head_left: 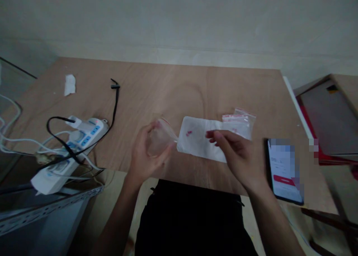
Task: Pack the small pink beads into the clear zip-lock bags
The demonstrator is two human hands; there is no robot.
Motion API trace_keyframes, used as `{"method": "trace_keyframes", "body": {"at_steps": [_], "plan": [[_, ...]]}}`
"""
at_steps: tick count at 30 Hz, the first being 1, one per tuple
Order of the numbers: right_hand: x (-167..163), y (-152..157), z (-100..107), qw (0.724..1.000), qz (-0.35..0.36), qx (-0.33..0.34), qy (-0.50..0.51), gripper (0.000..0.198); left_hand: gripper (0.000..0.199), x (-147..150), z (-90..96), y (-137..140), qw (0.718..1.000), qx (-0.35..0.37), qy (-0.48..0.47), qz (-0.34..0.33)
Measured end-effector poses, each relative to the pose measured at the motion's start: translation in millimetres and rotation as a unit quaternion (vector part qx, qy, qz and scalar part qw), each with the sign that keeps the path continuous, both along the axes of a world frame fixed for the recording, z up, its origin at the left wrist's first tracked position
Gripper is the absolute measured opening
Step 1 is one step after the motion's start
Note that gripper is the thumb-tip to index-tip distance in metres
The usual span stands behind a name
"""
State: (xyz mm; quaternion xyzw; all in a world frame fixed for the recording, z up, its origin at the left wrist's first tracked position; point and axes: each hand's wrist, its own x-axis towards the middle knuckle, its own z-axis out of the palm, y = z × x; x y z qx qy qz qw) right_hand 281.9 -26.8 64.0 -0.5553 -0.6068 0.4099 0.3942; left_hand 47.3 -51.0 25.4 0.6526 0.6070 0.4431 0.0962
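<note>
My left hand point(147, 151) is curled around a clear zip-lock bag point(162, 136), its red-lined edge facing up and away. Just right of the bag lies a white rounded sheet point(200, 148) on the table. A few tiny pinkish-red pieces point(189, 133) rest on the sheet's left half. Over its right half is my right hand point(235, 151), thumb and fingers drawn together; whatever they may hold is too small to make out. More clear zip-lock bags point(240, 122) with red lines lie beyond the right hand, partly covering the sheet.
On the left of the wooden table point(156, 84), a white power strip point(89, 136) carries plugs and tangled cables. A black cable point(116, 103) and a scrap of white paper point(70, 85) lie farther back. A phone point(282, 174) rests near the right edge, by a red-edged box point(330, 118).
</note>
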Motion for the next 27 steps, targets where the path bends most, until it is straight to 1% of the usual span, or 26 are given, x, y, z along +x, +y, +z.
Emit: {"method": "trace_keyframes", "body": {"at_steps": [1,2,3,4,5,7,10,12,15,18,20,23,25,27], "plan": [[-11.6,-2.0,0.9,0.997,0.052,-0.042,0.046,0.031,0.053,7.4,3.9,-7.2,0.999,-0.012,-0.005,-0.036],[-21.6,-3.5,1.1,0.987,0.104,-0.083,0.089,0.031,0.053,13.6,7.1,-13.5,0.998,-0.022,-0.013,-0.064],[-29.6,-4.7,0.7,0.974,0.146,-0.118,0.127,0.029,0.053,18.2,9.4,-18.7,0.996,-0.032,-0.017,-0.084],[-35.5,-5.6,-0.3,0.961,0.173,-0.145,0.161,0.025,0.053,21.2,10.9,-22.8,0.994,-0.044,-0.018,-0.097],[-39.3,-6.3,-1.7,0.951,0.182,-0.164,0.188,0.021,0.053,22.8,11.5,-25.9,0.993,-0.055,-0.019,-0.104],[-42.1,-7.5,-5.2,0.948,0.159,-0.176,0.214,0.014,0.053,22.9,11.4,-30.0,0.992,-0.072,-0.014,-0.106],[-40.4,-9.2,-9.5,0.962,0.109,-0.150,0.200,0.010,0.051,20.7,11.5,-33.0,0.992,-0.078,0.004,-0.100],[-38.6,-11.1,-10.4,0.975,0.090,-0.110,0.169,0.008,0.051,20.5,13.0,-33.7,0.992,-0.086,0.024,-0.094],[-36.1,-15.7,-8.0,0.994,0.073,-0.027,0.080,0.005,0.060,22.4,15.3,-33.3,0.986,-0.127,0.049,-0.097],[-32.9,-21.1,-3.4,0.996,0.079,0.035,-0.009,0.005,0.069,24.9,16.0,-32.1,0.978,-0.171,0.056,-0.104],[-30.4,-23.1,-1.3,0.994,0.100,0.038,-0.027,0.004,0.071,25.8,16.3,-31.6,0.975,-0.187,0.062,-0.107],[-26.6,-22.7,-2.1,0.988,0.153,0.013,0.008,0.003,0.071,26.3,19.1,-31.8,0.971,-0.190,0.089,-0.118],[-24.7,-21.6,-4.7,0.985,0.170,-0.002,0.032,0.003,0.078,27.1,22.4,-31.9,0.972,-0.166,0.119,-0.116],[-24.1,-21.4,-7.4,0.985,0.165,-0.014,0.041,0.005,0.086,29.7,25.6,-31.3,0.975,-0.123,0.145,-0.114]]}}
